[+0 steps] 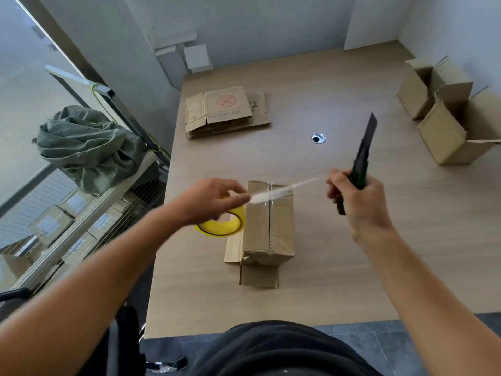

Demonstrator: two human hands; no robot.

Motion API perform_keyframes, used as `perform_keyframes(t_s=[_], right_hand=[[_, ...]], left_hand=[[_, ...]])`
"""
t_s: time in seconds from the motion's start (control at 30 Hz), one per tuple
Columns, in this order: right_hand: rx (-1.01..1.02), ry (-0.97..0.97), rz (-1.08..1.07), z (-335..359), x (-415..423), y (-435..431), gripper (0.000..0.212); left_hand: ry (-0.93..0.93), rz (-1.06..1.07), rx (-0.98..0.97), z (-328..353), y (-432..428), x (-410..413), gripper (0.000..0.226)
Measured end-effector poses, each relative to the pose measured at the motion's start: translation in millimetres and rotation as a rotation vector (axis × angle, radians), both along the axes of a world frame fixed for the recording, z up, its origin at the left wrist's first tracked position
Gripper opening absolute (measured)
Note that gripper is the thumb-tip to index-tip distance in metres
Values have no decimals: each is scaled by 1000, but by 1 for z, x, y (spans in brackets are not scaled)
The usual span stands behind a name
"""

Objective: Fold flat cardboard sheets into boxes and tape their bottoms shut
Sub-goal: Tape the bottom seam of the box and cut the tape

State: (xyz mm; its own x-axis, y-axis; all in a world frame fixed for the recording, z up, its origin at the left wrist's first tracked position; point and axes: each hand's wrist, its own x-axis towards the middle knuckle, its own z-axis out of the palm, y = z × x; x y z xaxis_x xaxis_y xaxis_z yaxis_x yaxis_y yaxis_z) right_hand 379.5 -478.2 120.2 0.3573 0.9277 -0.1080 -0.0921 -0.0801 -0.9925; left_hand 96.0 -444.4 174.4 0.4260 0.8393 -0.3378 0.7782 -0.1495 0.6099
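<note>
Sheets [225, 112]: flat stack, far side of worktop [325, 240], not yet folded.
Left hand [211, 202]: grips tape roll [222, 227]; strip [284, 189] stretched rightward.
Box [268, 226]: centre, bottom up, seam apparently taped.
Right hand [357, 202]: fisted round knife [364, 150].
Made boxes [444, 123]: far right, probably finished.

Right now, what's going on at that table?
A person is in the middle of taping a box. The left hand holds a yellow tape roll, with a clear strip of tape pulled out above the folded box on the table. The right hand grips a utility knife, blade end pointing up. A stack of flat sheets lies farther back, and open folded boxes sit at the right.
</note>
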Motion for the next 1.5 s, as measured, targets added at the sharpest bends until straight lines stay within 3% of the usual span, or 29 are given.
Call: perform_keyframes(t_s=[0.1,0.17,0.4,0.6,0.8,0.87,1.0,1.17,1.27,1.4,1.5], right_hand=[[-73,-56,15,-20,-7,9,20],[-161,-43,-3,-40,-20,16,21],[-400,-4,-64,-97,-44,43,22],[-507,87,7,-111,-58,53,24],[-744,269,129,-117,-59,66,60],[-749,155,149,-110,-53,70,58],[-502,-418,159,-73,-39,74,32],[-211,-963,540,-38,-85,47,34],[-342,-1081,760,-44,-110,31,51],[-421,-1098,786,-41,-128,22,57],[-453,-1094,787,-41,-132,24,58]], left_hand=[[330,-161,16,2,45,-13,27],[378,-189,39,-5,77,-17,21],[216,-95,-219,-72,126,-23,13],[-111,110,-388,-126,118,-34,20],[-259,226,-379,-138,97,-28,17],[-294,261,-390,-144,91,-30,20],[-339,326,-364,-157,78,-24,21],[-293,392,-275,-160,69,-16,23],[-204,393,-206,-152,64,-16,25],[-243,398,-254,-151,48,-29,24],[-258,387,-285,-154,32,-43,45]])
